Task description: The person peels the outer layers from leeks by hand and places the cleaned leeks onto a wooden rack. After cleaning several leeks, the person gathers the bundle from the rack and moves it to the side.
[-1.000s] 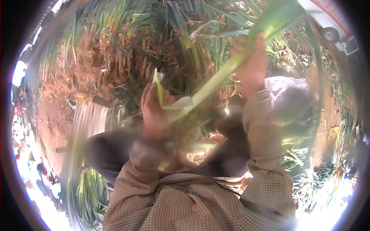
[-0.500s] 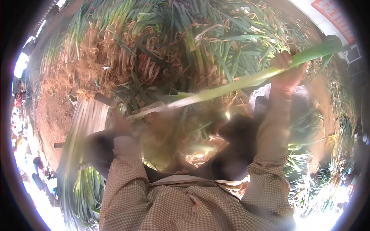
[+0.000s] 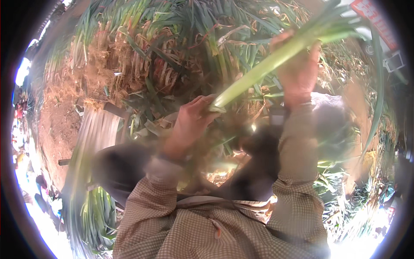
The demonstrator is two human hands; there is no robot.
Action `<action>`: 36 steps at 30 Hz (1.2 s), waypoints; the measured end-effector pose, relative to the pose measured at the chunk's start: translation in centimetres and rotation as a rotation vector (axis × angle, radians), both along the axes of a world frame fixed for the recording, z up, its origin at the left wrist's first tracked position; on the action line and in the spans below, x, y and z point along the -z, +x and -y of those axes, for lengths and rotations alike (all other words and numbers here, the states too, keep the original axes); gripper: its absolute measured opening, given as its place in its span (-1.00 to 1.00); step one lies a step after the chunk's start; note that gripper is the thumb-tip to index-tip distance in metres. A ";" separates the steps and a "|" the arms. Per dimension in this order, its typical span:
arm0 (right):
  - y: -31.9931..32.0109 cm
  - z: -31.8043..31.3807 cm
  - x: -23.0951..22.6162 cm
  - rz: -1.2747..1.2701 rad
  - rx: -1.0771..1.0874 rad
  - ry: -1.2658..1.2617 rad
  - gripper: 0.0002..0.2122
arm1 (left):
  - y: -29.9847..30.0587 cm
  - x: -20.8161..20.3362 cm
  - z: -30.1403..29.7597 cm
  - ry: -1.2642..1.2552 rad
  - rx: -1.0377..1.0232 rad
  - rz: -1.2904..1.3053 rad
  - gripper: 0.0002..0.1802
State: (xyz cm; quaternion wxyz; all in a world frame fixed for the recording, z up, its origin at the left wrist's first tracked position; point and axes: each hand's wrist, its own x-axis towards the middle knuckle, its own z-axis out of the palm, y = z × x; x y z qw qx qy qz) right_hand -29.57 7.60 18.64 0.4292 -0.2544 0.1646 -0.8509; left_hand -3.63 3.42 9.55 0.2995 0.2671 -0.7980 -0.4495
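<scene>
A long green leek stalk [image 3: 267, 64] runs slantwise from the middle up to the upper right, pale at its lower end. My right hand [image 3: 297, 71] is closed around its upper green part. My left hand [image 3: 192, 123] holds the pale lower end with its fingertips. Both arms wear checked beige sleeves and come up from the lower edge. My dark-clad knees lie blurred under the hands.
A big heap of leeks with earthy roots [image 3: 151, 56] fills the ground ahead. A laid row of cleaned pale leeks [image 3: 92, 142] runs down the left side. Peeled leaves lie scattered at the right [image 3: 340, 190]. Bare soil [image 3: 56, 125] lies left.
My left hand came up from low by my knee to the stalk's pale end. The right hand lifted the stalk's green end a little more upright.
</scene>
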 end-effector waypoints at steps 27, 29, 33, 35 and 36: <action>4.2 1.5 2.6 -0.068 -0.078 0.152 -0.46 | 0.9 1.0 -2.3 0.237 0.024 0.113 -0.63; 4.2 1.4 2.7 -0.063 -0.106 0.134 -0.46 | 1.2 -0.6 -2.2 0.460 0.098 0.138 -0.72; 4.8 1.1 2.3 -0.065 -0.157 0.121 -0.47 | 1.7 0.0 -2.0 0.463 0.341 0.126 -0.83; 4.9 0.9 2.2 -0.086 -0.144 0.143 -0.49 | 1.6 -1.1 -2.6 0.557 0.335 0.135 -0.85; 4.9 0.7 2.1 -0.105 -0.130 0.165 -0.51 | 1.5 -1.8 -2.9 0.724 0.274 0.158 -0.85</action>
